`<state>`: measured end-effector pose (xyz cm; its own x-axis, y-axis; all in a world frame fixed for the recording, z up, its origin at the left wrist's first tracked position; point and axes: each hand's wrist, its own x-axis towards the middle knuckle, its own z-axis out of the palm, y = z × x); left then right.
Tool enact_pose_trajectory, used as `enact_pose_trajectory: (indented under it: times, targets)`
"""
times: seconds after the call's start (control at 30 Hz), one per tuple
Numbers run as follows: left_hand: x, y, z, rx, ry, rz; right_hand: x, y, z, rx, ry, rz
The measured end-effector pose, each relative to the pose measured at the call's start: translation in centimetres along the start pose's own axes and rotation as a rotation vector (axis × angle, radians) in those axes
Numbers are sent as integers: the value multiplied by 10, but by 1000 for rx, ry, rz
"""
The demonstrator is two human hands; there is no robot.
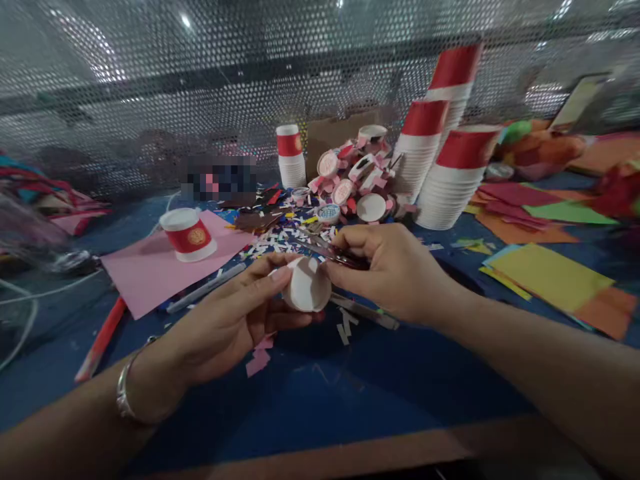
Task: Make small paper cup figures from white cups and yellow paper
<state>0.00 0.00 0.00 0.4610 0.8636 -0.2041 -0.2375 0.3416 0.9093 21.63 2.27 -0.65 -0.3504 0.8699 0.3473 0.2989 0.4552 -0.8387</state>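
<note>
My left hand [245, 300] is closed round a small white paper cup piece [306, 287], seemingly a cup's base with a low wall, its round face turned toward me. In my right hand [380, 267] is a pair of scissors [345, 255], blades pointing left and lying just above the piece. The right thumb and fingertips also touch the piece's right edge. How the fingers sit in the scissors' handles is hidden. A red and white paper cup [189, 235] stands on pink paper [135, 277] to the left of my hands.
Behind my hands lies a heap of cut cup bases [345, 190] among paper scraps [270, 243]. Tall cup stacks [443, 190] rise at its right, a shorter stack [291, 160] at its left. Coloured paper sheets [560, 273] lie right; a red marker-like stick [103, 337] lies left.
</note>
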Motion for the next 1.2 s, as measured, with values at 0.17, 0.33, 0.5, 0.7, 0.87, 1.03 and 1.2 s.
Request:
enact_pose_trajectory:
  times: [0.17, 0.33, 0.5, 0.7, 0.87, 1.03, 1.2]
  targets:
    - [0, -1, -4, -41, -14, -100, 1, 3, 1, 38, 10, 12]
    - [3, 0, -1, -108, 33, -167, 1, 3, 2, 37, 26, -5]
    - [3, -2, -1, -111, 26, -188, 2, 4, 3, 107, 30, 12]
    - [1, -4, -6, 63, 139, -24, 4, 9, -2, 56, 139, 46]
    - [0, -1, -9, 216, 281, 274, 6, 12, -8, -150, 256, 94]
    - [-9, -4, -2, 411, 237, 451, 4, 11, -6, -230, 229, 72]
    - [-10, -11, -1, 493, 202, 425, 1, 8, 2, -195, 170, 2]
